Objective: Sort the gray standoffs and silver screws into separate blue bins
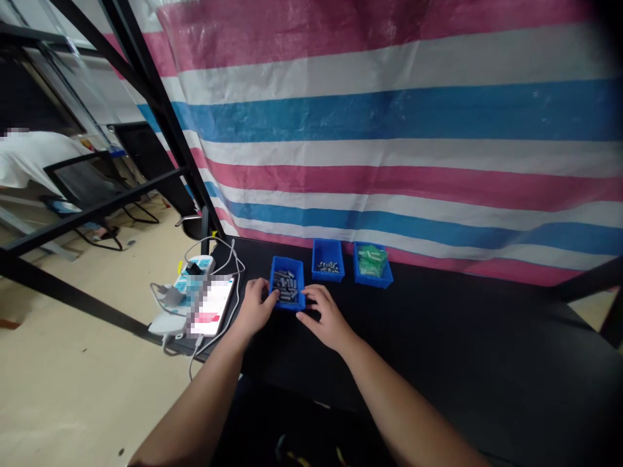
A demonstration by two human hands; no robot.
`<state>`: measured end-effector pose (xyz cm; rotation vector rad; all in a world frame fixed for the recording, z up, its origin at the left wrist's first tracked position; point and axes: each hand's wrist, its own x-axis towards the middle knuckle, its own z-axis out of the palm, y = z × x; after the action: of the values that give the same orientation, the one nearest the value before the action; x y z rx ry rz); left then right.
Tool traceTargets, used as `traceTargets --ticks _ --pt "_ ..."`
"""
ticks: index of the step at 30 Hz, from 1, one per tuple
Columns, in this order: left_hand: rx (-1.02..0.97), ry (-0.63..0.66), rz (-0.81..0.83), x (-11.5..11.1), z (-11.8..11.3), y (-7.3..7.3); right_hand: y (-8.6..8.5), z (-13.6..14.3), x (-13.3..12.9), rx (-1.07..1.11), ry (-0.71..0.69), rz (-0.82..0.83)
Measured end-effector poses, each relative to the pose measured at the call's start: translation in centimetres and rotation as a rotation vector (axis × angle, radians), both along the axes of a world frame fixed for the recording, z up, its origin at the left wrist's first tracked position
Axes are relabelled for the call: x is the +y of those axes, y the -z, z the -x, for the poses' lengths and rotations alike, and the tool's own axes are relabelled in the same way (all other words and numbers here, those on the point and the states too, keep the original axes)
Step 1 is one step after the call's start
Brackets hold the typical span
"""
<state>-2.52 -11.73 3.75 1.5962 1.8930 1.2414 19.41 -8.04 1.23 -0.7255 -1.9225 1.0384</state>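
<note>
A blue bin (287, 306) holding several small dark and metallic cylindrical parts (286, 285) rests on the black table (438, 344). My left hand (256, 303) grips its left side, thumb over the rim. At the bin's right side is my right hand (325, 316), its fingers apart and the fingertips at or near the wall; nothing is held in it. Behind and to the right stands a second blue bin (327, 250) with small metal pieces (328, 266). Beside that, a third blue bin (374, 281) contains green-tinted plastic packets (372, 261).
Left of the bins lie a lit tablet (214, 306), a power strip (170, 321) and looping white cables (238, 285). A black metal frame (160, 97) and striped sheet (365, 117) border the table. A person (39, 159) bends forward at far left.
</note>
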Motion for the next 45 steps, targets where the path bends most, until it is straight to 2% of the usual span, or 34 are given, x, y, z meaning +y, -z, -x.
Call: traceTargets --ticks 6,13,19,25,30,35,39,45 --pt "-0.139 0.137 0.095 -1.1 -0.7 -1.2 1.3 0.4 0.0 0.090 0.029 0.119" --pt "-0.075 0.067 0.071 -1.2 -1.3 -2.4 2.0 0.8 0.1 0.051 0.030 0.089" --pt "0.002 0.047 -0.133 -1.3 -2.8 -1.9 1.4 0.7 -0.4 -0.187 0.022 -0.046" --pt "0.077 0.036 -0.160 -1.4 -3.8 -1.7 1.0 1.1 -0.9 -0.309 0.062 -0.070" --pt "0.165 0.006 -0.241 -1.7 -4.1 -1.3 1.0 1.8 -1.4 -0.430 0.126 -0.123" --pt "0.239 0.032 -0.318 -2.0 -4.3 -0.7 0.9 2.4 -1.9 -0.542 0.155 -0.171" --pt "0.264 0.047 -0.351 -2.2 -4.7 -0.4 1.4 2.5 -1.9 -0.562 0.165 -0.234" --pt "0.291 0.078 -0.474 -2.5 -5.2 0.7 3.0 2.7 -1.6 -0.564 0.192 -0.313"
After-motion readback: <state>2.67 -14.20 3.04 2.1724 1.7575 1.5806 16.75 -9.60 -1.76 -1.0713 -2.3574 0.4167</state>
